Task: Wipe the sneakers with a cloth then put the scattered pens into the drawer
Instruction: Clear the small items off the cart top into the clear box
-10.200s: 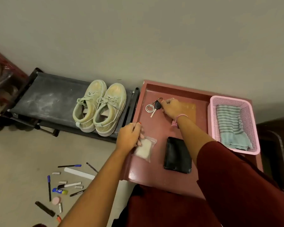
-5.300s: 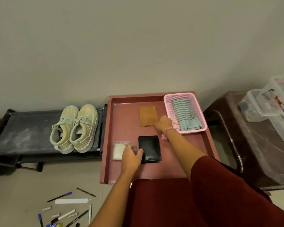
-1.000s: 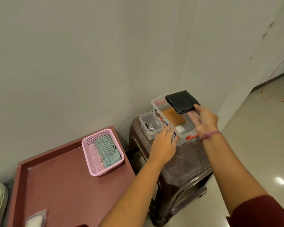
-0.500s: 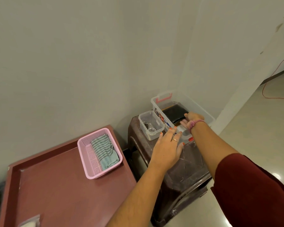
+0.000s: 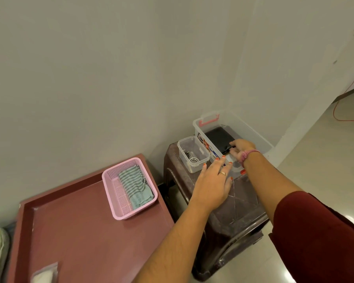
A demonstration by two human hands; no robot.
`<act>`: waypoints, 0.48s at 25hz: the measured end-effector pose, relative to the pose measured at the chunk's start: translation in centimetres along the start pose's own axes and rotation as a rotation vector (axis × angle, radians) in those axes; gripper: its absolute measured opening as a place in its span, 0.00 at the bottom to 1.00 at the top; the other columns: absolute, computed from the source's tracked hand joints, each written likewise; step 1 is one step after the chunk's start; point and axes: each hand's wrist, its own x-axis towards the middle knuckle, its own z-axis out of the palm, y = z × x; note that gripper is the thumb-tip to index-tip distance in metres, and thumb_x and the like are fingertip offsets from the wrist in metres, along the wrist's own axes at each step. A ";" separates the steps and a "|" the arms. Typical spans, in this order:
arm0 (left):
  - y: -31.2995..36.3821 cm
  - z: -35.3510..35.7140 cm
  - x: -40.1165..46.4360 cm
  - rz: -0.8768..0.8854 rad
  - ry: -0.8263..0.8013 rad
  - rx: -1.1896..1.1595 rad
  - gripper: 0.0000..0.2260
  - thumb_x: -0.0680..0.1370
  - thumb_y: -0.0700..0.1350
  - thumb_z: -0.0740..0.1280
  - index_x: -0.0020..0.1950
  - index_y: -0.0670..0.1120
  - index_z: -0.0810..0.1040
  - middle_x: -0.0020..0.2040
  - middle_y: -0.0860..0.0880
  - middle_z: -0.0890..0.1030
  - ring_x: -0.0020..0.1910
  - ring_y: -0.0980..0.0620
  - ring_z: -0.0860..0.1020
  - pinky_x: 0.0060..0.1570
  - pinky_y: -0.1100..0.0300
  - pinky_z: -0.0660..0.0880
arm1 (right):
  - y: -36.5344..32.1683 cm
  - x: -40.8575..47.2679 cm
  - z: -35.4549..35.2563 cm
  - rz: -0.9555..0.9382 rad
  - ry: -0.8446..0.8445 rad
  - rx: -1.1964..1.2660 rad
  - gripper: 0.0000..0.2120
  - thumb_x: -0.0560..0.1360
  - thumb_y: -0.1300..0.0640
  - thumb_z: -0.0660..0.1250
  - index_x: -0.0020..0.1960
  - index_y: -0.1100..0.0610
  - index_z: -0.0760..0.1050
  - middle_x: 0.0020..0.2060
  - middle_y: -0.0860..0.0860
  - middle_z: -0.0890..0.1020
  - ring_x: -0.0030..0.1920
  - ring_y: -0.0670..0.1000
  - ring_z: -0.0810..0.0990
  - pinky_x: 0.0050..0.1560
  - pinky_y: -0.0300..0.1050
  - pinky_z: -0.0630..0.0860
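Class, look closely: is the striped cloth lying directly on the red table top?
No, the striped cloth lies inside the pink basket, which stands on the red table.
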 end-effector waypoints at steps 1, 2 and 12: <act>0.0 -0.3 -0.1 0.007 -0.022 0.019 0.21 0.83 0.49 0.54 0.77 0.49 0.60 0.78 0.49 0.59 0.77 0.51 0.56 0.75 0.46 0.50 | -0.2 -0.4 0.3 -0.035 0.050 -0.017 0.17 0.76 0.63 0.63 0.65 0.61 0.71 0.64 0.58 0.74 0.63 0.58 0.74 0.62 0.50 0.72; 0.0 -0.7 -0.3 0.017 -0.041 0.039 0.22 0.83 0.49 0.54 0.77 0.49 0.59 0.78 0.49 0.58 0.77 0.51 0.54 0.75 0.46 0.49 | -0.4 -1.2 0.4 -0.078 0.098 -0.005 0.13 0.75 0.63 0.64 0.60 0.61 0.73 0.56 0.58 0.76 0.55 0.56 0.76 0.55 0.49 0.75; -2.2 -7.6 -9.8 -0.209 0.271 -0.179 0.14 0.80 0.46 0.60 0.63 0.46 0.78 0.58 0.48 0.80 0.59 0.51 0.75 0.64 0.55 0.69 | 1.6 -15.0 2.1 -0.280 -0.108 0.237 0.10 0.75 0.63 0.64 0.56 0.57 0.76 0.45 0.51 0.80 0.44 0.46 0.80 0.42 0.39 0.77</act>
